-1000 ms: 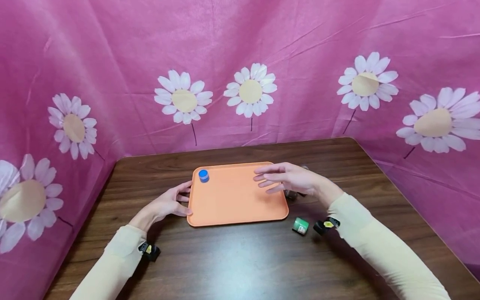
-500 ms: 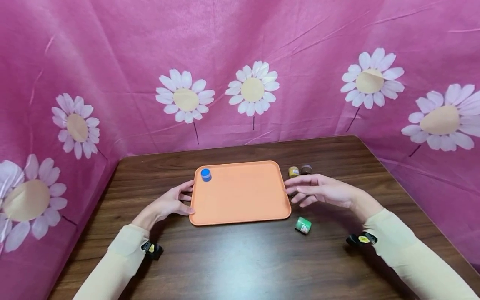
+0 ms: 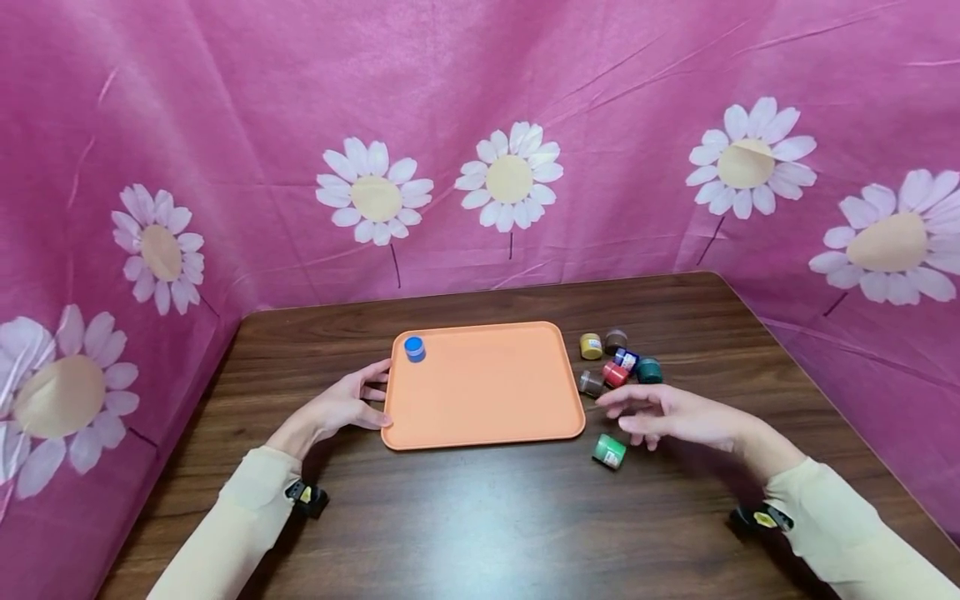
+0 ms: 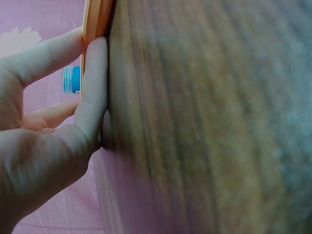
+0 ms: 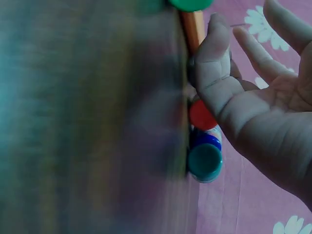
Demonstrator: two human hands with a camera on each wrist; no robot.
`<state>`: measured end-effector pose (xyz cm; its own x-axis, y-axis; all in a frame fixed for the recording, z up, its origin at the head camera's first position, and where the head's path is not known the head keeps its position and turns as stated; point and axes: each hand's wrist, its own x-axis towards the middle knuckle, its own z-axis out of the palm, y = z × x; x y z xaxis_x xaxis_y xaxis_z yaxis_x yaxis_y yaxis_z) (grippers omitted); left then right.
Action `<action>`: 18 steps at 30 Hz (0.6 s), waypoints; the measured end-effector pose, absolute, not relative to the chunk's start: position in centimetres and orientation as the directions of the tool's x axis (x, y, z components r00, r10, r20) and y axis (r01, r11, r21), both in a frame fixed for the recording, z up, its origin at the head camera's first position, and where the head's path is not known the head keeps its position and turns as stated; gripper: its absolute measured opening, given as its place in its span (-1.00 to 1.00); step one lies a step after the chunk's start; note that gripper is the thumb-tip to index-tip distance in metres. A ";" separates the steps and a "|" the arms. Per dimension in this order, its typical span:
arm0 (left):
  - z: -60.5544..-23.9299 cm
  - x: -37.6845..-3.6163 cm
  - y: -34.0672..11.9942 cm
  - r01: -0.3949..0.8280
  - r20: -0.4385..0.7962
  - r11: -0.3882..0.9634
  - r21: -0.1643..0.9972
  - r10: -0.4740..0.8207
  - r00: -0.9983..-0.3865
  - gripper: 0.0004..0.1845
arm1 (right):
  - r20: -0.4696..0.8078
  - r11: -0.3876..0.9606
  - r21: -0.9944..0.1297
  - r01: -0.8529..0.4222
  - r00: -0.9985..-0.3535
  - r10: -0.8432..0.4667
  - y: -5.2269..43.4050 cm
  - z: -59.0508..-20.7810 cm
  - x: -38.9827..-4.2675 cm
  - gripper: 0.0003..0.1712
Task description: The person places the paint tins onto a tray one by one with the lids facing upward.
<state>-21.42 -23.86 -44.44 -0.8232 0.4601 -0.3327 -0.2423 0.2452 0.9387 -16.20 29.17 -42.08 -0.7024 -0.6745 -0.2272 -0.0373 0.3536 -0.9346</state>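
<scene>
Both of my hands are loose and hold nothing: the left one rests against the tray, the right one hovers by the little jars.

I see a dark wood-grain table [image 3: 480, 517] bearing a flat orange tray [image 3: 483, 392] with rounded corners and a low rim, smooth and matte. My left hand [image 3: 347, 406] lies on the table with relaxed fingers [image 4: 92, 92] touching the tray's left edge, gripping nothing. My right hand [image 3: 678, 417] is spread, palm down, just right of the tray, fingers straight, released. Under its fingertips a green jar [image 3: 608, 451] lies tipped on its side near the tray's front right corner. A cluster of small round jars [image 3: 618, 364], with yellow, brown, red, blue and teal lids, sits just behind that hand. One blue-lidded jar [image 3: 414, 348] stands upright in the tray's far left corner.
</scene>
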 end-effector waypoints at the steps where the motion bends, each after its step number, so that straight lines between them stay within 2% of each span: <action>1: -44.4 -21.4 -23.8 -0.243 -0.333 0.245 0.939 0.459 -0.824 0.14 | -0.218 0.359 -0.931 -0.062 -0.696 -0.684 29.2 -42.3 -15.9 -0.49; 7: -44.5 -21.5 -23.7 -0.246 -0.341 0.259 0.934 0.442 -0.830 0.15 | -0.159 0.319 -0.936 -0.147 -0.634 -0.757 29.2 -43.3 -14.9 -0.34; 18: -44.6 -21.4 -23.6 -0.246 -0.345 0.269 0.931 0.432 -0.833 0.15 | -0.160 0.332 -0.927 -0.177 -0.613 -0.774 28.9 -44.0 -15.1 -0.27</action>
<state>-21.35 -23.62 -44.62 -0.8333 0.4318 -0.3452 -0.2462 0.2693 0.9311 -15.10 28.87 -44.02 -0.6128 -0.7738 -0.1601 -0.1771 0.3320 -0.9265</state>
